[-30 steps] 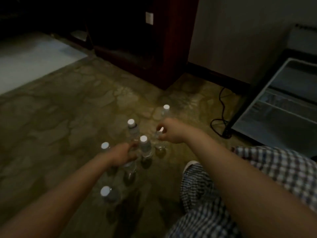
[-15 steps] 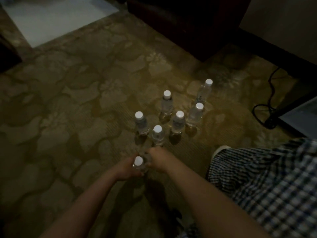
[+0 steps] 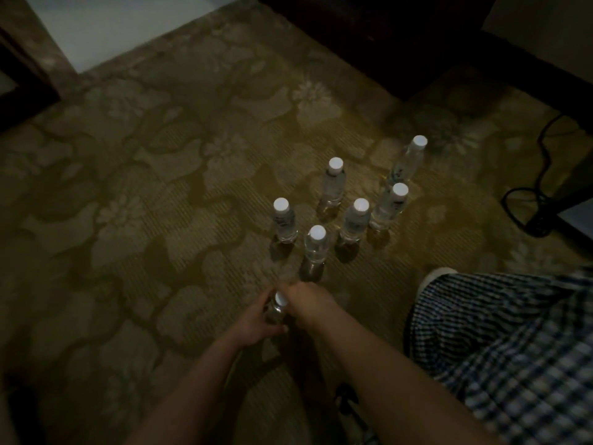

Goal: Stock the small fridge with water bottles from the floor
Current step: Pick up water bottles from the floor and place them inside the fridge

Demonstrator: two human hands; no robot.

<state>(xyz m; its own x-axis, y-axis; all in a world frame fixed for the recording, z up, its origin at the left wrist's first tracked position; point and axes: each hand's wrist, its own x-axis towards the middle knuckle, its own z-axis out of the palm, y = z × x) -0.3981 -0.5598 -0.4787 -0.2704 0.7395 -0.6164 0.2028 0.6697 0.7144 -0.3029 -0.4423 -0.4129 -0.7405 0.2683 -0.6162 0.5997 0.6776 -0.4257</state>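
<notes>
Whereas a second ago both hands were spread among the farther bottles with the open fridge in plain sight, the view is now taken up by the olive-brown, flower-patterned carpet floor point(image 3: 160, 187), and only a pale corner of the small fridge point(image 3: 577, 216) is left at the right edge, well apart from the work. Six clear plastic water bottles with white caps point(image 3: 353, 220) are left standing upright in a loose cluster, untouched. Both hands have been drawn back to the near end of the group. The left hand point(image 3: 256, 322) is wrapped round the body of the nearest white-capped bottle point(image 3: 278, 305), its fingers curled about it. The right hand point(image 3: 305, 300) is set against the bottle's neck side, though whether its fingers close on it cannot be told in the dim light. A first pick appears to have been settled, with the lift and the carry to the fridge not yet made.
</notes>
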